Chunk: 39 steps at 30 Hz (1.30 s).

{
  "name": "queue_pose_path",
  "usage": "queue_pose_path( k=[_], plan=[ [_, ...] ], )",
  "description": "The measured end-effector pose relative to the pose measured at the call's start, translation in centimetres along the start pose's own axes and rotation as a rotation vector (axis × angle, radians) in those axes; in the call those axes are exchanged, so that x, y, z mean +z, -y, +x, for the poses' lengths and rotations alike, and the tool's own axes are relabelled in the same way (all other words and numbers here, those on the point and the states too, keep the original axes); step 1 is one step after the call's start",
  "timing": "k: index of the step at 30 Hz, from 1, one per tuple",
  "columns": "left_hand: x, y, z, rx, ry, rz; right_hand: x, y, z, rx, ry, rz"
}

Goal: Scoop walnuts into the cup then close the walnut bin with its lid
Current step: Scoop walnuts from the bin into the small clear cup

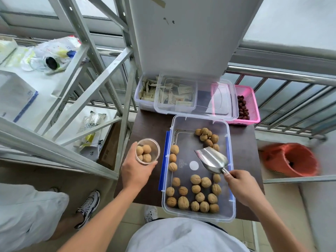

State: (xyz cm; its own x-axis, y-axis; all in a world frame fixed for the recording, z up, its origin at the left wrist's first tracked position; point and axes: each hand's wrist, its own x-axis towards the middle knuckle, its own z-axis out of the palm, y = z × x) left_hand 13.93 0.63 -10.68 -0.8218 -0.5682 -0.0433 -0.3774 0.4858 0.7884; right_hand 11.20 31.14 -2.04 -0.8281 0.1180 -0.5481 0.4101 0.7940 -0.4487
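A clear plastic walnut bin (231, 202) with blue clips stands open on a small dark table (149, 128), and several walnuts (197, 194) lie in it. My left hand (135, 172) holds a clear cup (148, 151) just left of the bin; several walnuts sit in the cup. My right hand (240, 188) grips the handle of a metal scoop (212, 160). The scoop hangs empty over the bin's right half. The clear lid (216, 99) rests behind the bin, on top of other containers.
Behind the bin stand a clear box of packets (145, 91) and a pink basket (252, 108) with dark red fruit. A metal shelf frame (101, 77) rises on the left, a railing (291, 77) at the right. An orange bucket (291, 159) sits on the floor. Another person's legs (36, 215) are at lower left.
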Motion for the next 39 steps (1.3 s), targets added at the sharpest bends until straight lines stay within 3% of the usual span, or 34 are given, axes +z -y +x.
queue_pose_path(
  k=[10,17,22,27,29,32,39],
  plan=[
    [0.4,0.0,-1.9,0.047,0.094,-0.009,2.2,-1.6,1.5,0.089,0.081,-0.014],
    [0.5,-0.8,-1.7,0.055,0.107,-0.037,2.6,-0.8,2.7,0.026,-0.052,0.062],
    [0.5,-0.2,-1.8,0.032,0.143,-0.006,3.8,1.0,6.1,0.082,-0.089,0.250],
    [0.3,0.1,-1.9,0.010,0.138,-0.014,6.6,1.8,7.1,0.064,0.062,0.255],
    [0.3,0.3,-1.8,-0.008,0.136,-0.014,6.9,1.7,7.0,0.039,0.039,0.236],
    [0.2,0.6,-1.6,-0.022,0.132,-0.010,6.5,1.3,6.8,0.051,-0.006,0.183],
    [0.4,1.1,-1.1,-0.044,0.134,0.000,2.8,0.5,4.6,0.007,0.178,0.007]
  ],
)
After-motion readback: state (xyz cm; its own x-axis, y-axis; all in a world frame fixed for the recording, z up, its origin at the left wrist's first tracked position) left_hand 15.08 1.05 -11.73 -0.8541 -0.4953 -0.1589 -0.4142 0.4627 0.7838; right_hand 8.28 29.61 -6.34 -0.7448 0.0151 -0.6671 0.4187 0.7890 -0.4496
